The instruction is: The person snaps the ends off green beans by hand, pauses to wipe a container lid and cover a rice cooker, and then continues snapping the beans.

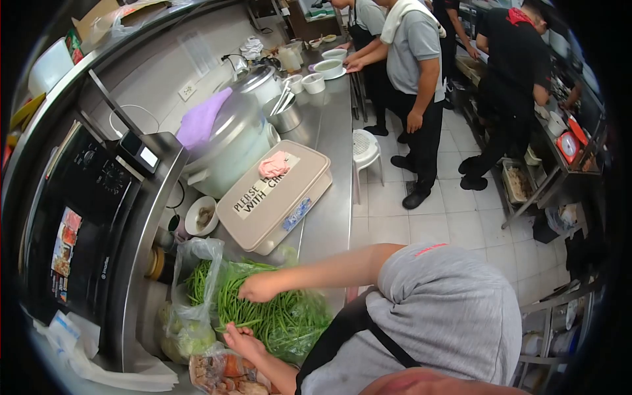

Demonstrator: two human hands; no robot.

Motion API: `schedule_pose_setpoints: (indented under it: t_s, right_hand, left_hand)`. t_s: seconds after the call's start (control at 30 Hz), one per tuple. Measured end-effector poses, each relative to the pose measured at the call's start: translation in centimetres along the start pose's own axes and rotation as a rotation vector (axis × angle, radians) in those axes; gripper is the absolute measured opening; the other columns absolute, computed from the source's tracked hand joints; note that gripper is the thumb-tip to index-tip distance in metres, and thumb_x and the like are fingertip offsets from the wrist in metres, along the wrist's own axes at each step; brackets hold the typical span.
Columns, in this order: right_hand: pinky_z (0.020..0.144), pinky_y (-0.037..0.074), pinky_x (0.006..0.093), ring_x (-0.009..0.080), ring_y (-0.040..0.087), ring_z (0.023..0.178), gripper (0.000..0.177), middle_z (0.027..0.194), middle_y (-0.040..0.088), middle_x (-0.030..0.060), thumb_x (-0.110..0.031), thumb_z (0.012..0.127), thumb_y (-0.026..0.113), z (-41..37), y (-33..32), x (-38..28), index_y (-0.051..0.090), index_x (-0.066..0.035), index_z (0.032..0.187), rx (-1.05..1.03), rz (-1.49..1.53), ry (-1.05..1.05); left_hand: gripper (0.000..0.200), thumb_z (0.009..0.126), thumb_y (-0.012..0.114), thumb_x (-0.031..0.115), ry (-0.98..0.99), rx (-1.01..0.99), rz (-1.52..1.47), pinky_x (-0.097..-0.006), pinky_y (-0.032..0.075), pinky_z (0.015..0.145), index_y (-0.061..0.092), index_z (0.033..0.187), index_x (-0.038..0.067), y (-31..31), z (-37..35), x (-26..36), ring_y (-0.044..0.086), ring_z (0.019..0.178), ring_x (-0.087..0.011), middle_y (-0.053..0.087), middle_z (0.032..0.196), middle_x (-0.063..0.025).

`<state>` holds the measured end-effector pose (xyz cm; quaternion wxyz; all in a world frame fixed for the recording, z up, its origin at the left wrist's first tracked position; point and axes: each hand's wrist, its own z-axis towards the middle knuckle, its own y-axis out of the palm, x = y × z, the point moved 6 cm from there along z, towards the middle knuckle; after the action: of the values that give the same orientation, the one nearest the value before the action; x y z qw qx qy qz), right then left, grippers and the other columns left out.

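My left hand (242,339) is closed in a pinch on a few of the green beans (289,330), while my right hand (260,288) rests with its fingers curled down into the pile, their tips hidden, so I cannot tell whether it grips any. The beans lie in a loose heap on clear plastic (320,308) in front of me, on the metal counter (332,247). Just beyond my right hand sits a lidded box (309,171) with a crumpled pink cloth (274,164) on top, and a white bowl (192,220) stands beside it.
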<state>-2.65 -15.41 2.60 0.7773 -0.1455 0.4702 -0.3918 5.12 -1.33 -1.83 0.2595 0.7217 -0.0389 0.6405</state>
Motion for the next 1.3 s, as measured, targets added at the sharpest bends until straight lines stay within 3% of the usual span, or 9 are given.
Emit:
schedule_pose_setpoints:
  t_s: [0.03,0.17,0.27,0.4,0.57,0.67,0.9,1.17,1.3]
  right_hand:
    - [0.057,0.041,0.0384,0.0307,0.051,0.058,0.018,0.066,0.056,0.0142,-0.017,0.071,0.043,-1.9,1.2,1.3,0.055,-0.003,0.071,-0.114,-0.168,0.297]
    - [0.058,0.042,0.0349,0.0257,0.054,0.06,0.02,0.064,0.057,0.012,-0.018,0.071,0.045,-3.1,4.1,0.1,0.059,-0.003,0.069,-0.284,0.266,0.248]
    - [0.056,0.043,0.0323,0.0208,0.055,0.058,0.021,0.063,0.058,0.009,-0.019,0.073,0.046,-4.0,4.1,0.1,0.059,-0.003,0.07,-0.219,0.172,0.16]
    - [0.052,0.043,0.0318,0.0168,0.055,0.058,0.021,0.067,0.058,0.0078,-0.025,0.076,0.052,-5.4,4.8,1.2,0.057,-0.006,0.079,-0.296,0.663,0.444]
    - [0.06,0.04,0.0431,0.0366,0.051,0.066,0.024,0.068,0.052,0.0195,-0.023,0.079,0.044,-4.0,2.5,-0.1,0.05,0.0,0.073,-0.136,-0.009,0.358]
    - [0.059,0.042,0.0408,0.0329,0.053,0.063,0.022,0.07,0.054,0.017,-0.022,0.077,0.046,-3.5,2.1,-0.1,0.05,-0.001,0.071,-0.123,-0.262,0.394]
    - [0.054,0.044,0.0356,0.0243,0.056,0.062,0.013,0.066,0.055,0.0107,-0.017,0.066,0.05,-4.0,6.2,-5.4,0.052,-0.004,0.067,-0.43,-0.471,-0.148]
    - [0.07,0.039,0.0355,0.0217,0.05,0.082,0.015,0.09,0.052,0.0067,-0.013,0.067,0.05,-1.1,2.8,3.7,0.057,-0.011,0.08,-0.323,-0.759,0.153]
    - [0.073,0.036,0.037,0.021,0.047,0.086,0.015,0.092,0.051,0.0051,-0.014,0.069,0.053,-1.6,2.0,4.9,0.059,-0.013,0.083,-0.2,-0.549,0.173]
  left_hand:
    - [0.019,0.083,0.048,0.025,0.007,-0.002,0.002,-0.019,0.028,0.04,0.043,0.082,0.006,0.5,-0.3,0.2,0.034,0.044,-0.0061,0.035,0.053,0.0022]
    - [0.018,0.082,0.05,0.023,-0.003,-0.01,-0.074,-0.0195,0.028,0.041,0.043,0.082,0.006,0.2,-0.3,-0.9,0.035,0.046,-0.0071,0.035,0.054,0.0019]
    - [0.02,0.08,0.053,0.023,-0.04,-0.008,-0.097,-0.0212,0.033,0.047,0.043,0.083,0.006,-0.6,0.1,-1.5,0.038,0.052,-0.0091,0.04,0.061,-0.0005]
    - [0.022,0.078,0.054,0.026,-0.054,-0.034,-0.073,-0.0234,0.038,0.054,0.045,0.086,0.008,0.3,-0.4,-1.8,0.043,0.061,-0.0097,0.048,0.074,-0.0026]
    - [0.014,0.083,0.048,0.018,0.085,-0.056,-0.087,-0.0219,0.033,0.046,0.044,0.081,0.005,1.7,-1.4,-0.2,0.04,0.049,-0.0097,0.042,0.062,-0.0014]
    - [0.014,0.084,0.045,0.017,0.24,-0.165,0.093,-0.0211,0.034,0.046,0.045,0.082,0.004,3.0,-2.9,0.3,0.041,0.051,-0.0076,0.042,0.059,-0.0008]
    - [0.013,0.085,0.04,0.015,0.229,-0.133,-0.041,-0.0181,0.032,0.046,0.044,0.08,0.004,2.2,-1.2,2.4,0.038,0.051,-0.0061,0.044,0.069,-0.0015]
    - [0.018,0.086,0.038,0.023,0.213,0.066,-0.22,-0.03,0.043,0.058,0.039,0.078,0.007,-0.4,1.0,2.1,0.049,0.064,-0.017,0.044,0.071,-0.0045]
    - [0.018,0.085,0.042,0.023,0.023,-0.006,-0.342,-0.0252,0.036,0.043,0.037,0.076,0.009,0.2,0.6,0.5,0.04,0.049,-0.0122,0.04,0.067,-0.002]
